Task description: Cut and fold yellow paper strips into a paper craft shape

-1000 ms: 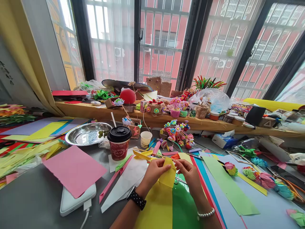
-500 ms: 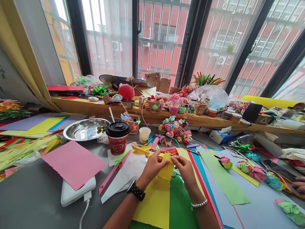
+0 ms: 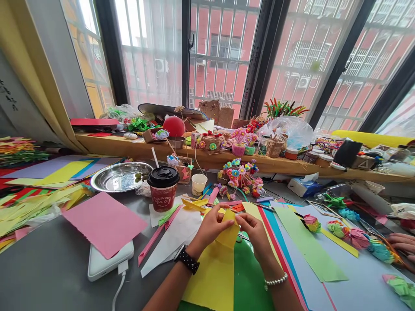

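Observation:
A small piece of yellow paper (image 3: pixel 227 236) is held up between my two hands, its upper part bent over. My left hand (image 3: pixel 212 224), with a dotted watch strap on the wrist, pinches it from the left side. My right hand (image 3: pixel 251 226), wearing a beaded bracelet, grips its upper right edge between thumb and fingers. Below lies a larger yellow sheet (image 3: pixel 210 280), resting on a green sheet (image 3: pixel 249 280). Scissors (image 3: pixel 241 236) lie partly hidden behind my right hand.
A lidded red cup (image 3: pixel 164 190) with a straw, a paper cup (image 3: pixel 199 185) and a metal plate (image 3: pixel 121 176) stand beyond. Pink paper (image 3: pixel 105 224) covers part of a white power bank (image 3: pixel 110 261). Crumpled paper flowers (image 3: pixel 355 237) and another person's hand (image 3: pixel 402 244) are at right.
The view has shifted slightly, so most things sit a little further right. My hands keep hold of the small yellow paper with nearly the same grip. The other person's hand shows more.

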Action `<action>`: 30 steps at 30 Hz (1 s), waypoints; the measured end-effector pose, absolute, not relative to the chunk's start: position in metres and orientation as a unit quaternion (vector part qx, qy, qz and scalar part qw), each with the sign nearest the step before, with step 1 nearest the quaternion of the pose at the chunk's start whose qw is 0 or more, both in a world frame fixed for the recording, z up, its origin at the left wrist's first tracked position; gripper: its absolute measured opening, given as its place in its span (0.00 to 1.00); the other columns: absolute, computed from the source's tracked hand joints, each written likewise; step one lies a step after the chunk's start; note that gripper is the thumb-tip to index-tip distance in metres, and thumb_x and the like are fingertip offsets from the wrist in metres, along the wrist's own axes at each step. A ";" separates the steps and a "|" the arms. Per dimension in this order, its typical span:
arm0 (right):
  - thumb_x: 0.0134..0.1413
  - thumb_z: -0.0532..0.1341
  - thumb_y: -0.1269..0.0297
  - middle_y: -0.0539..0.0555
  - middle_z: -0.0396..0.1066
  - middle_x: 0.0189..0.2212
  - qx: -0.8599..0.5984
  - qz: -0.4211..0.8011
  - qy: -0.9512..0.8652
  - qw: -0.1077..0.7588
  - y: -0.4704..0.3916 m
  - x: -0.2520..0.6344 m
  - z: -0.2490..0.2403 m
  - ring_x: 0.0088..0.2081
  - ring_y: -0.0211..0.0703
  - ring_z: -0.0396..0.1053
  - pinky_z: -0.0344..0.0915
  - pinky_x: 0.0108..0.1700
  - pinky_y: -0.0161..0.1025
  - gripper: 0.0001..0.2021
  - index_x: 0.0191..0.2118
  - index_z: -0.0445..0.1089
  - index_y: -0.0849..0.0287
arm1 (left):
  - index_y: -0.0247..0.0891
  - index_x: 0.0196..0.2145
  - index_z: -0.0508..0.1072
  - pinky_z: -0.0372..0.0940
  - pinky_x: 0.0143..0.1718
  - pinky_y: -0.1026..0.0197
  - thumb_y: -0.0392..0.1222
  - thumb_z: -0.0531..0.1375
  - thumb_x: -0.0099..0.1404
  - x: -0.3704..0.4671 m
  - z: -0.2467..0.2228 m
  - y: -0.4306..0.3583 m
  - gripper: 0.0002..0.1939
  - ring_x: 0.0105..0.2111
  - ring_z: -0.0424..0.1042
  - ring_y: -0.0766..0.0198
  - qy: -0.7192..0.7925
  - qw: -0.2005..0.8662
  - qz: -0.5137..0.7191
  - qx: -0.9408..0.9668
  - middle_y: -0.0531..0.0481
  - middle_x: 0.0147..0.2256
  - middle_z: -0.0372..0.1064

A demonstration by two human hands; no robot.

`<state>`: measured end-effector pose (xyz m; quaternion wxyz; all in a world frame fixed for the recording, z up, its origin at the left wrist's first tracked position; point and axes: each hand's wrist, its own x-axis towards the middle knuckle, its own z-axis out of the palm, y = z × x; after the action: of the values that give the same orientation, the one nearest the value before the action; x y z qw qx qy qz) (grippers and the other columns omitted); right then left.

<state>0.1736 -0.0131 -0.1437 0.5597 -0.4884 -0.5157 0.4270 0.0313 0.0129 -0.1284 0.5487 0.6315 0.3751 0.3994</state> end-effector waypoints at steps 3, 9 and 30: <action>0.42 0.60 0.56 0.53 0.69 0.26 -0.472 0.466 -0.495 0.561 -0.013 0.174 -0.143 0.28 0.39 0.62 0.59 0.28 0.34 0.13 0.29 0.72 0.62 | 0.35 0.40 0.60 0.48 0.18 0.69 0.43 0.61 0.48 0.031 -0.128 0.013 0.22 0.16 0.55 0.72 0.373 0.550 0.396 0.634 0.62 0.16 0.50; 0.41 0.62 0.57 0.54 0.72 0.26 -0.485 0.450 -0.481 0.576 -0.014 0.175 -0.140 0.27 0.39 0.63 0.60 0.28 0.34 0.12 0.28 0.74 0.62 | 0.35 0.40 0.59 0.51 0.18 0.69 0.43 0.61 0.48 0.032 -0.130 0.013 0.22 0.18 0.59 0.71 0.368 0.560 0.393 0.630 0.61 0.17 0.55; 0.40 0.61 0.53 0.54 0.71 0.25 -0.496 0.419 -0.514 0.561 -0.014 0.174 -0.141 0.26 0.41 0.64 0.60 0.27 0.34 0.16 0.28 0.72 0.63 | 0.36 0.41 0.58 0.56 0.22 0.67 0.43 0.61 0.48 0.033 -0.134 0.014 0.23 0.22 0.65 0.67 0.357 0.592 0.387 0.610 0.54 0.23 0.64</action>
<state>0.1739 -0.0141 -0.1412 0.5612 -0.4955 -0.5141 0.4186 0.0328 0.0139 -0.1336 0.5920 0.6103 0.3571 0.3867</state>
